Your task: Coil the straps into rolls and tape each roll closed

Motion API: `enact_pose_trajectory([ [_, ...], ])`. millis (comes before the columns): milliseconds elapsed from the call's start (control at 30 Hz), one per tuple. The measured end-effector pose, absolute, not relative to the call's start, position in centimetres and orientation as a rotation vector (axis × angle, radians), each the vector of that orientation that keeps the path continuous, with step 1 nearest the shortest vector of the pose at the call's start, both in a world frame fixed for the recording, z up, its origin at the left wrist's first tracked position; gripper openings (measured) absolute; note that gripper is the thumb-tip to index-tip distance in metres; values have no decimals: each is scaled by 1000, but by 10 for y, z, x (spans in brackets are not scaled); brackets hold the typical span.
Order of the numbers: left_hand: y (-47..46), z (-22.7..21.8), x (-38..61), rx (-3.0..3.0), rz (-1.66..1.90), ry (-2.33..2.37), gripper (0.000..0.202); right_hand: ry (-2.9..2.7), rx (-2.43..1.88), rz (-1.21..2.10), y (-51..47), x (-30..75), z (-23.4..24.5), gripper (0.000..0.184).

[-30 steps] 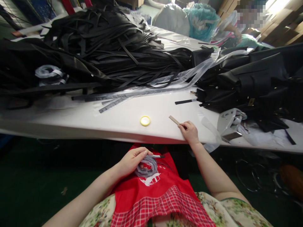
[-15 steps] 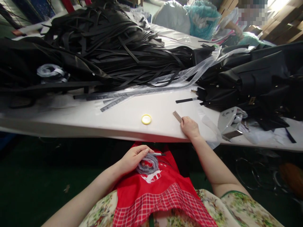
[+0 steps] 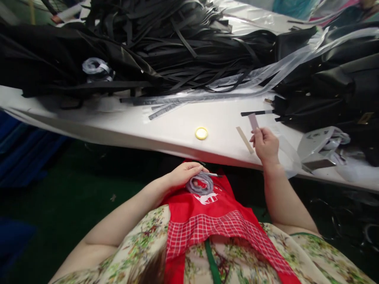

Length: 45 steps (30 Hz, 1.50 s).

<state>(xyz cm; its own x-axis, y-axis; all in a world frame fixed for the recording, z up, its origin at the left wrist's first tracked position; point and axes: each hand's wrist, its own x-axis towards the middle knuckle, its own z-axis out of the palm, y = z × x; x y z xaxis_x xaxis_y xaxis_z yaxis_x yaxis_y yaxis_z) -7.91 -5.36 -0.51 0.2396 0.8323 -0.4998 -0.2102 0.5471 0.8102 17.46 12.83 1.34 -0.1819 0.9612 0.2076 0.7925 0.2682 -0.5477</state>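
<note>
My left hand [image 3: 185,175] rests on my red apron [image 3: 213,213], its fingers closed on a coil of clear plastic strip [image 3: 201,184] and a thin pen-like tool [image 3: 213,174]. My right hand [image 3: 265,144] is raised just over the white table's [image 3: 177,126] front edge, pinching a short pale strip [image 3: 254,121] that points upward. A second tan strip [image 3: 244,139] lies flat on the table just left of that hand. A small yellow lid [image 3: 201,133] sits further left.
A big heap of black straps [image 3: 183,43] fills the back of the table, with long clear-wrapped strips [image 3: 189,99] lying in front. Black bags [image 3: 334,86] are piled at the right, with crumpled plastic [image 3: 322,144] beside them. A plastic coil [image 3: 96,67] lies at the left.
My right hand lifted a short strip off the table and now holds it up. The view tilted down and shifted right. My left hand stayed on the apron.
</note>
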Motion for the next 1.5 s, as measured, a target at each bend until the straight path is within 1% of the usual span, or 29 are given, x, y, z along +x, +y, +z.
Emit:
enact_pose_trajectory([
  [67,-52,-7,-80,681,791,1100,46,-2367,-1275,811,92,159,39,36],
  [100,-51,-8,-80,681,788,1095,47,-2544,-1114,942,74,151,52,38],
  [167,-48,-8,-80,700,787,1078,46,-2843,-835,1025,44,136,73,41],
  [233,-46,-7,-80,734,785,1070,44,-3022,-708,911,24,123,84,39],
  [367,-43,-1,-79,813,730,1102,48,-3184,-798,566,8,101,86,27],
  [433,-42,1,-79,877,721,1116,48,-3245,-825,496,3,91,80,23],
  [500,-41,2,-78,946,746,1125,47,-3255,-845,483,0,82,71,24],
  [633,-43,-1,-78,1002,815,1173,44,-3137,-938,554,7,77,57,27],
  [667,-44,-2,-79,991,818,1177,44,-3102,-921,654,11,80,56,26],
  [733,-46,-2,-81,951,806,1153,44,-3001,-872,957,21,90,56,23],
  [833,-49,1,-85,892,813,1099,44,-2711,-960,1376,33,102,52,22],
  [900,-50,5,-85,962,804,1090,42,-2490,-1046,1533,38,104,42,26],
  [967,-50,9,-83,1126,773,1155,36,-2297,-1044,1702,41,102,29,29],
  [1067,-54,14,-79,1343,753,1265,27,-1954,-1131,1945,46,98,7,38],
  [1167,-60,16,-78,1447,790,1246,22,-1642,-1236,2117,45,95,-11,45],
  [1300,-67,18,-78,1554,866,1277,17,-1464,-1155,2337,27,89,-26,36],
  [1433,-71,21,-77,1609,871,1314,16,-1166,-1157,2379,10,82,-27,34],
  [1500,-73,20,-78,1622,872,1341,16,-1224,-1153,2310,8,82,-24,35],
])
